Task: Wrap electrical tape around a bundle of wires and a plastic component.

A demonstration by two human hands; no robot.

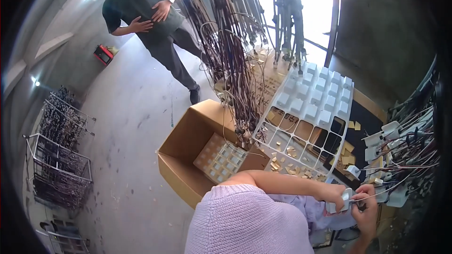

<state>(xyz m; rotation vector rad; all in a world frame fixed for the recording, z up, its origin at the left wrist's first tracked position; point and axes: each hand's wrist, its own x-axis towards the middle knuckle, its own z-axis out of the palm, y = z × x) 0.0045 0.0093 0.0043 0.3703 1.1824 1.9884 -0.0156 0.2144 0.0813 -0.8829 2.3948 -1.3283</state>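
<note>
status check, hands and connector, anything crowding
Left hand and right hand both grip white connector. Its wires run right. Tray close behind, nothing blocking.

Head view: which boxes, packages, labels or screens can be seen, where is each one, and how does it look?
Cardboard box: open, brown, on the floor left of the white grid tray.
Compartment insert: pale, square cells, inside the box.
Red case: small, on the floor near the standing person.
No labels or screens can be made out.
</note>
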